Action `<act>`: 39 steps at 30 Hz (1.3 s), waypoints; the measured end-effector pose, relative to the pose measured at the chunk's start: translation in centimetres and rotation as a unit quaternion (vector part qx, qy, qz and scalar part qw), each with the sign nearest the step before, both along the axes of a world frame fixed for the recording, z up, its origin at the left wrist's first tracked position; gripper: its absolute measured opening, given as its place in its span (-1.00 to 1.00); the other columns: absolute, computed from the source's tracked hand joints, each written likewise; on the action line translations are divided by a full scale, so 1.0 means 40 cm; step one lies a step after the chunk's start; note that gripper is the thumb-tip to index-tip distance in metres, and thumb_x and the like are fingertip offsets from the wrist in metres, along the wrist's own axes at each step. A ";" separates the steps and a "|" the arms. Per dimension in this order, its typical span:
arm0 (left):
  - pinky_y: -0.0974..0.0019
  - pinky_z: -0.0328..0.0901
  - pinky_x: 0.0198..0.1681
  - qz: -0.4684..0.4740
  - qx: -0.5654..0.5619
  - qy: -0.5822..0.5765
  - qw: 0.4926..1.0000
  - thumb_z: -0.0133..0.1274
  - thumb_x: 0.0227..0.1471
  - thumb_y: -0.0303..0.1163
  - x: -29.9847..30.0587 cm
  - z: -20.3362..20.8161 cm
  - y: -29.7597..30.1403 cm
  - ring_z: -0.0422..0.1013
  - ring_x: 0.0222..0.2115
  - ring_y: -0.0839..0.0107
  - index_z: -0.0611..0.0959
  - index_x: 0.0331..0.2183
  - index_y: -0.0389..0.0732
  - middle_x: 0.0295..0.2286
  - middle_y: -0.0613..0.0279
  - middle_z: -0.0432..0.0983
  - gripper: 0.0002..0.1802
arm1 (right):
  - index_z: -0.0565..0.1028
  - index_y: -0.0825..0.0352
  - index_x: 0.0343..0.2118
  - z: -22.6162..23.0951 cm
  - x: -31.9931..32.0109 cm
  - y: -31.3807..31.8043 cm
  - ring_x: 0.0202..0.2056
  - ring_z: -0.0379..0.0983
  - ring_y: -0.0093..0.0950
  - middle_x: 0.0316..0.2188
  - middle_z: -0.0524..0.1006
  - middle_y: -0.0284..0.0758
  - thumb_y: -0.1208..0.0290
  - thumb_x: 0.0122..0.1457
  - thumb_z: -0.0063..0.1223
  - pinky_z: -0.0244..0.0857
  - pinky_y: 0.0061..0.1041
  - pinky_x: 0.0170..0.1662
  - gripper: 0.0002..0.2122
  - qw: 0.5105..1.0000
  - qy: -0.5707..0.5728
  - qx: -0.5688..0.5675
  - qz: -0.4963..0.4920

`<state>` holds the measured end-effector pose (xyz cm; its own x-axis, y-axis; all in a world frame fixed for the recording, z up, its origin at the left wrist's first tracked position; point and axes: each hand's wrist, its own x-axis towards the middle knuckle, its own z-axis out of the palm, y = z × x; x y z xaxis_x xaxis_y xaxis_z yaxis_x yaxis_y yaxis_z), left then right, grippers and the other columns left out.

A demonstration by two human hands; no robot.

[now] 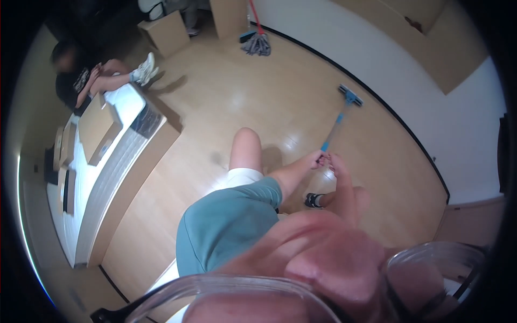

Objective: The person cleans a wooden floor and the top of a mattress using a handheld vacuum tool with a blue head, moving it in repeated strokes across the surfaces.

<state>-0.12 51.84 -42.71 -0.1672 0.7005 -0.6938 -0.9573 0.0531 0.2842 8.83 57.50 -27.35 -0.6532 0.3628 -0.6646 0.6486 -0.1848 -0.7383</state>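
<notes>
A squeegee (337, 126) with a blue-and-grey handle reaches away from me over the wooden floor. Its wide blue head (351, 96) rests at the far end, close to the dark skirting of the right wall. My left hand (319, 159) is closed around the near part of the handle. Right beside it, my right hand (335, 164) has its fingers curled at the handle's near end. The handle's tip is hidden between the two hands. My bent left knee (246, 148) stands to the left of the handle, and a dark shoe (312, 201) shows below the hands.
A grey string mop (257, 45) with a red handle leans at the far wall beside a blue brush (247, 36). At left, a person (86, 81) sits on a white mattress (86, 202) with cardboard boxes (98, 129) on it. Another box (164, 33) stands far back.
</notes>
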 end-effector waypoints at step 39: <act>0.51 -0.11 -0.86 -0.038 0.048 -0.150 0.987 -0.02 0.29 -0.11 -0.425 0.075 0.620 0.00 -0.84 0.67 0.44 -0.41 -0.13 -0.75 0.52 0.12 -0.68 | 0.68 0.15 -0.51 -0.552 -0.645 0.974 -0.23 0.61 -0.27 -0.39 0.67 -0.15 0.00 0.02 0.22 0.48 -0.22 -0.22 -0.70 0.610 0.015 0.642 0.463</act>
